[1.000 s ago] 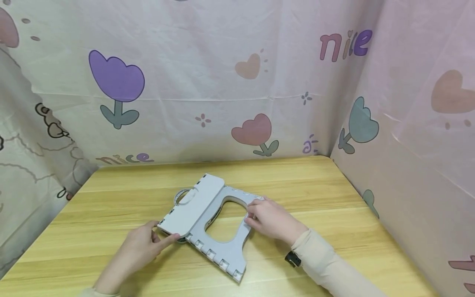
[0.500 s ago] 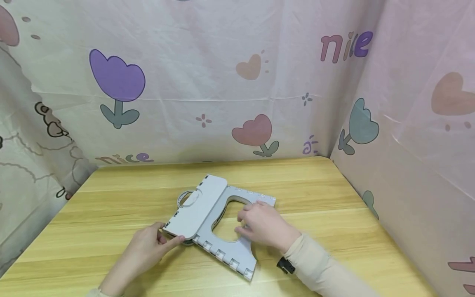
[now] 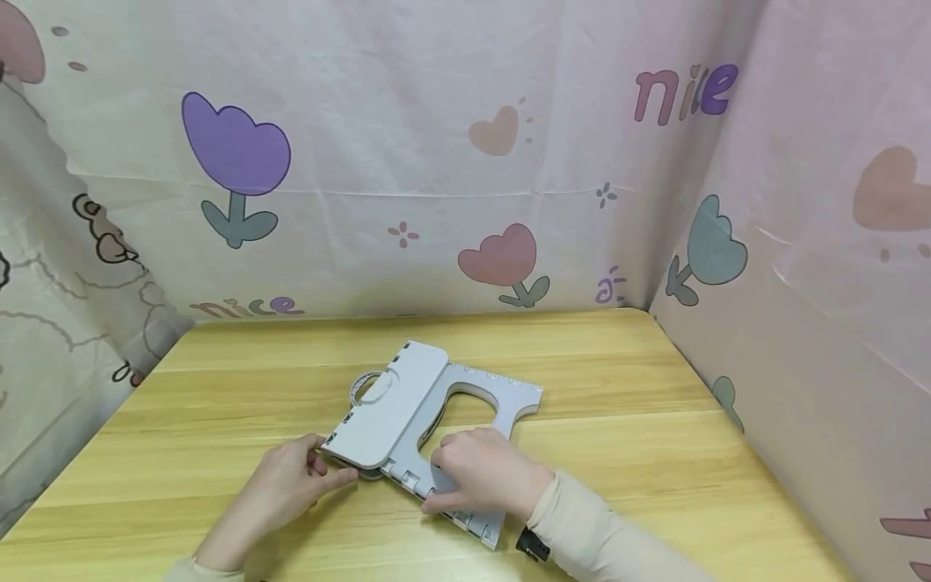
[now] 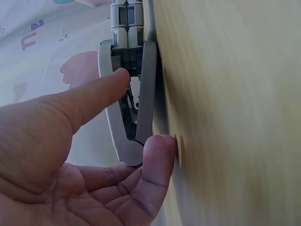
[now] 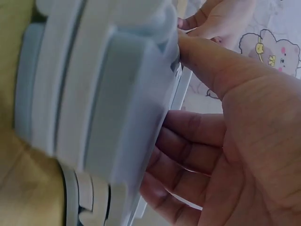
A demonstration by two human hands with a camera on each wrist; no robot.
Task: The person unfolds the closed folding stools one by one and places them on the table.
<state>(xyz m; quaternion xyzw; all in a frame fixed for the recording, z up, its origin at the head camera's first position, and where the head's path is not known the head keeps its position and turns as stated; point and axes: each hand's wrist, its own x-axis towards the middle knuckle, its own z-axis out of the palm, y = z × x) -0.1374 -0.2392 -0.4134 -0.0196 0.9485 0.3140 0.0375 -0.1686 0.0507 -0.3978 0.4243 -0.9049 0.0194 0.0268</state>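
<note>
Sleeves (image 3: pixel 604 517) of pale beige reach in from the near side of the tabletop (image 3: pixel 604 380), and a black wrist device (image 3: pixel 533 546) shows beneath the right cuff. The right hand (image 3: pixel 490 473) lies over the near part of a folding stool (image 3: pixel 407 446), thumb at its hinged near edge, fingers bent against the upper face; whether they pinch it or only rest on it cannot be told. The left hand (image 3: pixel 284 485) grips the stool's near left end, thumb on one side, curled fingers on the other. The stool lies flat and slantwise in the middle of the tabletop, well in from the left and right edges. Its grey panel (image 3: pixel 520 396), with a large rounded cutout, spreads toward the right edge; a white panel (image 3: pixel 381 416) overlaps it at the left, a ring-shaped handle (image 3: pixel 356 388) standing out toward the left edge. Past the far edge of the tabletop hangs a pale cloth (image 3: pixel 349 97) printed with a purple tulip (image 3: pixel 236 149), a pink tulip (image 3: pixel 505 257) and the word "nice" (image 3: pixel 687 95); more cloth (image 3: pixel 822 339) runs along the right edge, a teal tulip (image 3: pixel 716 246) on it.
</note>
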